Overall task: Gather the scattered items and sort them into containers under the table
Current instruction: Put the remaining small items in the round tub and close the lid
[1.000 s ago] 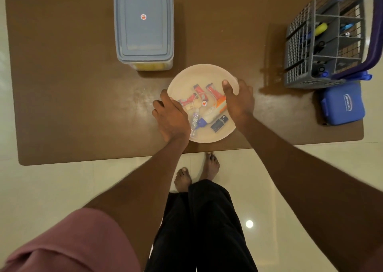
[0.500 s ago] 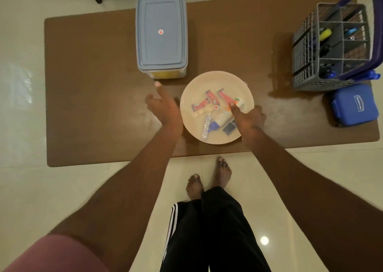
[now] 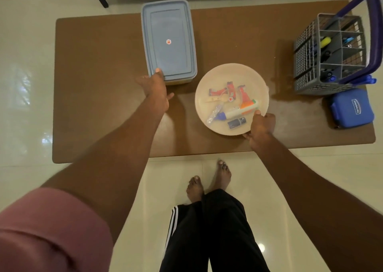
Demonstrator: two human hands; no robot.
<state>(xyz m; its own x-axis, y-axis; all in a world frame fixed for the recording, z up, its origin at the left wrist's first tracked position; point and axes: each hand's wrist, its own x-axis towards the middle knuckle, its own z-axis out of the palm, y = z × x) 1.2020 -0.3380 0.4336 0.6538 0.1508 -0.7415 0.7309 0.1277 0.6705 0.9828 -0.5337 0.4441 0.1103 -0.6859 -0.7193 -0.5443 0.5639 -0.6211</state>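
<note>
On the brown bench [image 3: 103, 85], the left hand [image 3: 156, 91] reaches to the lidded blue container [image 3: 168, 42], fingertips touching its 6 o'clock edge, fingers fairly straight. The right hand [image 3: 261, 126] pinches the beige plate [image 3: 255, 81] of small items at 5 o'clock. At 3 o'clock stand a grey basket [image 3: 306, 64] and a blue case [image 3: 352, 108].

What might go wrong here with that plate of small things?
The right hand grips the plate by one edge only, near the table's front edge; if lifted it could tilt and spill the marker and sachets. The left hand touches the lidded box and might nudge it.
</note>
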